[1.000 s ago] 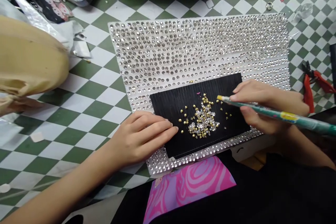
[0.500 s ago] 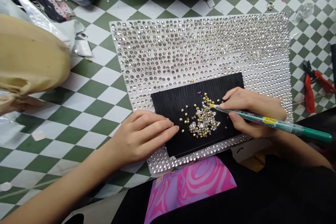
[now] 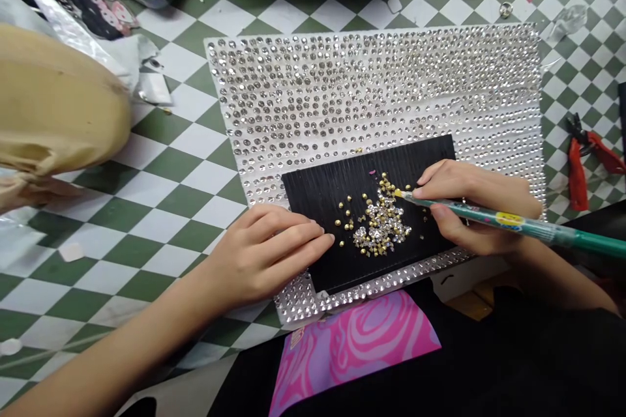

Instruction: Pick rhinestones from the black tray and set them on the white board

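**Small faceted silver-and-gold rhinestones (image 3: 384, 228) heaped beside a yellow tip**

The heap sits past the middle of a black rectangular ribbed panel (image 3: 327, 186), with a few loose stones straying toward the panel's left and right edges. The panel lies on a white sheet covered in rows of silver stones (image 3: 376, 127), near its lower edge; the sheet rests toward the near edge of the green-and-white checked bench (image 3: 194, 150).

The right hand (image 3: 476, 199) pinches a slender green pencil-shaped stick (image 3: 538, 229) between thumb and fingers, its tip at the heap's upper right; whether it touches a stone is too small to tell. The left hand (image 3: 274, 251) lies palm down with fingers loosely extended over the panel's left edge; nothing shows in its grasp.

The step in hand appears to be working among the stones with the tip. The next move likely calls for light, precise contact and a steady panel.
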Available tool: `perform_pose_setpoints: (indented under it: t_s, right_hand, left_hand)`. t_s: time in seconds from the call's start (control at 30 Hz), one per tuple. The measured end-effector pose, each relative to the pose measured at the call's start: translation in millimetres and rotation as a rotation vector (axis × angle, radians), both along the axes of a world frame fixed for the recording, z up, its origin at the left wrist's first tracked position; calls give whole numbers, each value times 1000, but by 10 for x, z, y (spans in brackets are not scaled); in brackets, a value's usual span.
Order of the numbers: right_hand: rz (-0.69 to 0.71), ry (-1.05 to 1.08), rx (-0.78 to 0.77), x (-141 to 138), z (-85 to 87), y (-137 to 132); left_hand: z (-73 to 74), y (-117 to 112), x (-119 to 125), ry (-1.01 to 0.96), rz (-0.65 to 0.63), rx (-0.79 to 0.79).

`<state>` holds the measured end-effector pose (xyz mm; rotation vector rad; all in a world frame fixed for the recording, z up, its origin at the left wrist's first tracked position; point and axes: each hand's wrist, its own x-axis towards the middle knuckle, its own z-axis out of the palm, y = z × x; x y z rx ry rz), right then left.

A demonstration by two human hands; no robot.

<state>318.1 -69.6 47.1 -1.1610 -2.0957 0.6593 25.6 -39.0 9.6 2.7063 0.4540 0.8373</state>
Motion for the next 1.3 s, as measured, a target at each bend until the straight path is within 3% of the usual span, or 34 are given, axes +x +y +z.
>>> perform_pose_setpoints:
  t_s: [0.23, 0.47, 1.03, 1.3]
  right_hand:
    - [40, -2, -49, 1, 10, 11]
    - [-12, 65, -25, 16, -12, -19]
    - [42, 17, -59, -21, -8, 21]
    - [-41, 88, -60, 14, -49, -20]
  left_hand:
    - [-13, -5, -4, 2, 10, 14]
    - [-77, -29, -20, -10, 8, 0]
    - [-43, -15, -11, 0, 24, 22]
    - [-87, -31, -27, -15, 14, -3]
